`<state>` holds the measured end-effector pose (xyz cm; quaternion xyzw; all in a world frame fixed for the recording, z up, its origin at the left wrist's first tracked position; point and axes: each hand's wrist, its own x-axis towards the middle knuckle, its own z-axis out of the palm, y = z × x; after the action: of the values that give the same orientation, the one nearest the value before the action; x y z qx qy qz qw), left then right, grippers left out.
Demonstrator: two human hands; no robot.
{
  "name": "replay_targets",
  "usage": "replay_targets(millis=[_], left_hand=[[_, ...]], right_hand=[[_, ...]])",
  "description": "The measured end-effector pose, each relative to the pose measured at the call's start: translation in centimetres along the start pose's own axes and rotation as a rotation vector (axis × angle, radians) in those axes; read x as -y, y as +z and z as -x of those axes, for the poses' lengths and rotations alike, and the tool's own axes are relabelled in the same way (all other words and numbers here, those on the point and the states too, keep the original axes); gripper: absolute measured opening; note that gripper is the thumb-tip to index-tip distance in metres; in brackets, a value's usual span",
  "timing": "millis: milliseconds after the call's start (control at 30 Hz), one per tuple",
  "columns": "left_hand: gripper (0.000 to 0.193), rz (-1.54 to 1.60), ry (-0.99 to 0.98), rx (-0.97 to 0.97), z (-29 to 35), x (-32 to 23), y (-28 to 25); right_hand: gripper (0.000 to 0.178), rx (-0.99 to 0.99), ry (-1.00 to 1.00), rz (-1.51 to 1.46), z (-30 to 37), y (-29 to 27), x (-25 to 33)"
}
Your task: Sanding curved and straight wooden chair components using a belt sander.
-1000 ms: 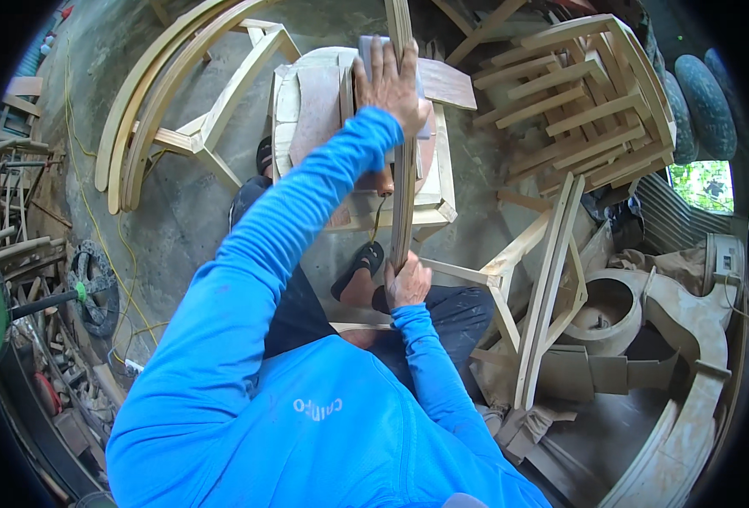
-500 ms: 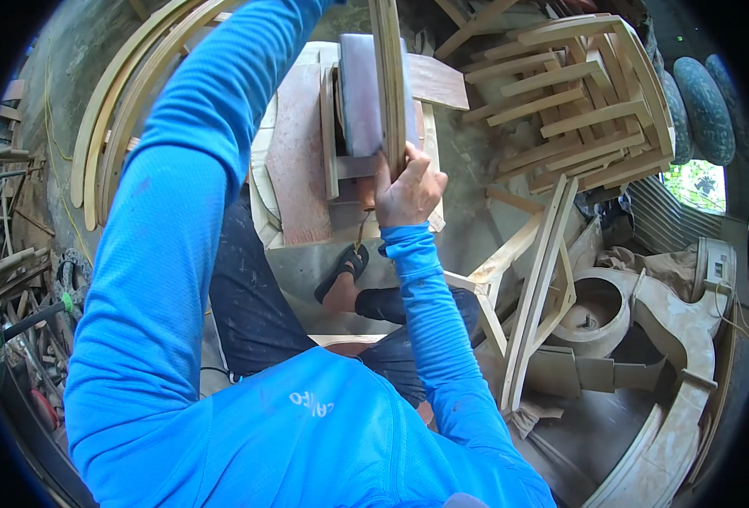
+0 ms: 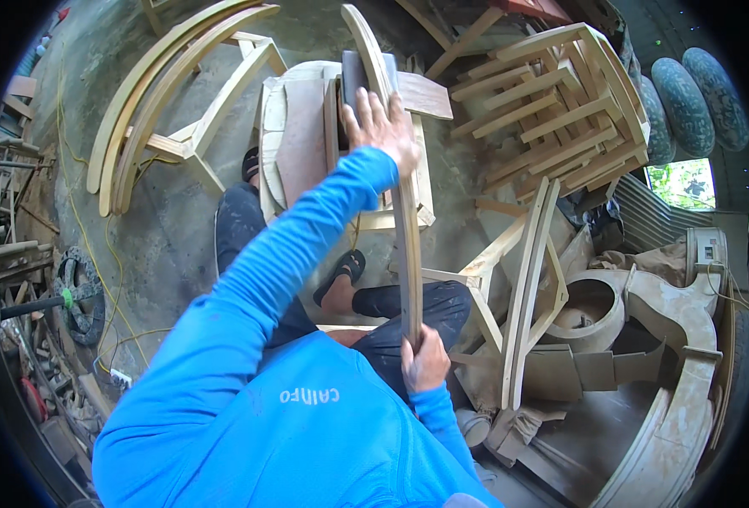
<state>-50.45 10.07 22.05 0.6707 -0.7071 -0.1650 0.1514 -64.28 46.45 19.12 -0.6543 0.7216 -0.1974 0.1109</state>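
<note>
A long curved wooden strip (image 3: 406,245) runs from my lap up toward the top of the view. My right hand (image 3: 425,360) grips its lower end by my knee. Near the strip's upper part, my left hand (image 3: 380,127) presses a dark grey sanding pad (image 3: 353,76) against the wood, fingers wrapped over both. My blue sleeve stretches from the lower left up to that hand. Behind the strip stands a pale wooden stool frame (image 3: 302,144). My sandalled foot (image 3: 340,275) rests on the concrete floor.
Bent wooden slats (image 3: 137,110) lie at upper left. Stacked chair frames (image 3: 561,102) fill the upper right, and carved curved furniture parts (image 3: 671,313) the right. Leaning sticks (image 3: 531,279) stand beside my knee. A yellow cable (image 3: 86,245) and a wheel (image 3: 82,292) are at left.
Half a second ago my left hand was out of view and my right hand gripped the strip higher up. Now the left hand is back on the pad and the right is down by my lap.
</note>
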Motion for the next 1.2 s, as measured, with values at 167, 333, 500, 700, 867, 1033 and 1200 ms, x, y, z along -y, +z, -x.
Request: replay_targets(millis=[167,333,500,700,867,1033,1200], left_hand=[[0.086,0.038,-0.014,0.011,3.8,-2.3,-3.0],[0.084,0.068,-0.112,0.048,-2.7,-0.5,-4.6],[0.087,0.142,-0.16,0.155,-11.9,1.8,-3.8],[0.079,0.114,-0.283,0.155,-25.3,8.0,-1.8],[0.049,-0.32,0.297,0.412,-37.1,10.8,1.4],[0.052,-0.177,0.26,0.528,-47.2,18.2,8.1],[0.049,-0.047,0.173,0.473,-50.7,22.0,10.2]], right_hand=[[0.041,-0.073,0.012,0.087,4.1,-4.9,1.8],[0.046,-0.025,-0.047,0.056,-1.7,-7.8,5.6],[0.044,-0.026,-0.127,0.132,-10.6,-7.0,7.6],[0.044,-0.015,-0.173,0.155,-23.3,-2.9,11.4],[0.042,-0.06,-0.184,0.188,-33.2,0.1,12.6],[0.039,-0.055,-0.239,0.285,-41.9,3.4,14.2],[0.036,-0.007,-0.247,0.328,-49.0,7.0,15.3]])
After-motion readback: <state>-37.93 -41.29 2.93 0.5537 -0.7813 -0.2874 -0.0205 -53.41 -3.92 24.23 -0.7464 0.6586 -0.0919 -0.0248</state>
